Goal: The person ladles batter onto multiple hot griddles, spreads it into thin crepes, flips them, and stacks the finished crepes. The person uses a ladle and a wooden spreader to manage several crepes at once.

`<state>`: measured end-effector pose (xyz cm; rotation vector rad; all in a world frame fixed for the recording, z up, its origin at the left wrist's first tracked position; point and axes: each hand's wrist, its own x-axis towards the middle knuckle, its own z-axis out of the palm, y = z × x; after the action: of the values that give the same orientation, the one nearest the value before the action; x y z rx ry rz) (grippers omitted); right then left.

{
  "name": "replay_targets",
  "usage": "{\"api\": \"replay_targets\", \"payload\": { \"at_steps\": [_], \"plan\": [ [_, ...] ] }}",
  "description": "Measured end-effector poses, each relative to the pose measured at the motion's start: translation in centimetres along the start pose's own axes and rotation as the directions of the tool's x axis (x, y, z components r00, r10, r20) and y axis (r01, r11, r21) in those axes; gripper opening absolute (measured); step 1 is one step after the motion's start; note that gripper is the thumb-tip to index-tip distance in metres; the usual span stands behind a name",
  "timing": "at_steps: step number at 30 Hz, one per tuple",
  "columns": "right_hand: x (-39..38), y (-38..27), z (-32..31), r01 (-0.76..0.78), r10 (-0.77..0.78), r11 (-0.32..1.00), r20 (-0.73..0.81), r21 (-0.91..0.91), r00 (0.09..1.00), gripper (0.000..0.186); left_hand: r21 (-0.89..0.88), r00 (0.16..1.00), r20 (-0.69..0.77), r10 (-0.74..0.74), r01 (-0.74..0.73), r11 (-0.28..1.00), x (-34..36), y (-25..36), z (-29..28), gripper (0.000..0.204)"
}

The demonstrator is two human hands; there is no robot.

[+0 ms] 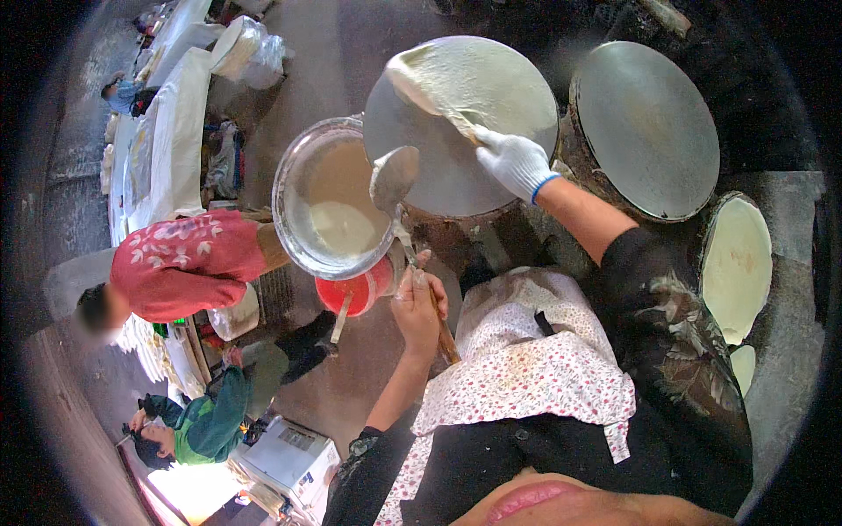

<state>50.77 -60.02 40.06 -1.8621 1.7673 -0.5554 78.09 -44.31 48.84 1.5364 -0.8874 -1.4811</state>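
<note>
My bare left hand (419, 307) is closed round the wooden handle of a ladle (396, 175). Its batter-coated metal bowl is over the rim of a large bucket (289, 219) of pale batter (342, 223), close to the near griddle's left edge. My right hand (513, 164), in a white knit glove with a blue cuff, grips the handle of a batter spreader (458, 121). The spreader's blade is smeared with batter and lies on the round griddle (412, 171). A creamy batter layer (500, 79) covers the griddle's far and right part; grey metal shows at the near left.
A second round griddle (645, 131) stands to the right, and beyond it a pale flatbread (737, 263) lies on another round surface. A red bucket (342, 294) sits below the batter bucket. People in red (184, 263) and green (210, 421) are at the left, near a long cloth-covered table (180, 131).
</note>
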Motion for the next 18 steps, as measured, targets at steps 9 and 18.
{"api": "replay_targets", "payload": {
  "at_steps": [9,18],
  "plan": [
    [1.9,0.9,-1.3,0.023,-0.024,1.000,0.094,0.015,0.995,0.041,0.034,0.999,-0.040,0.020,-0.018,0.999,0.9,-0.6,1.7,0.037],
    [3.3,4.0,-4.6,-0.169,0.162,0.981,0.075,0.098,0.984,0.041,0.041,0.997,-0.075,-0.014,0.017,0.999,0.0,-0.7,3.9,0.035]
  ]
}}
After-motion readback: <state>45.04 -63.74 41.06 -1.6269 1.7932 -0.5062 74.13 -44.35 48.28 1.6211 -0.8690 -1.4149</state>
